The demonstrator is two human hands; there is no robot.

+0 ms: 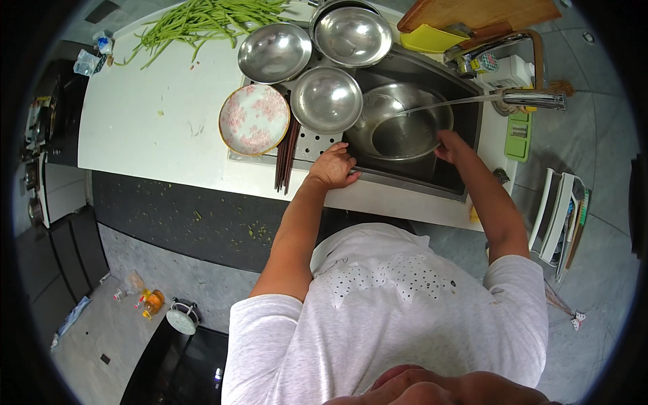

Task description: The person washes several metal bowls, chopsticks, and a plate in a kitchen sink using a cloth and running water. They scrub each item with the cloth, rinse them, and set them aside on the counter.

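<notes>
In the dark kitchen sink lies a large metal basin, and a stream of water runs from the faucet into it. My right hand grips the basin's near right rim. Resting on the sink's front edge, my left hand holds nothing, its fingers loosely bent. Just beyond it is a metal bowl on the perforated drain panel, with two more metal bowls behind. A pink-patterned plate and dark chopsticks lie left of my left hand.
Green long beans are heaped at the counter's back left. A wooden cutting board and a yellow plastic scoop-like container stand behind the sink. A white bottle and a green tray are at the right.
</notes>
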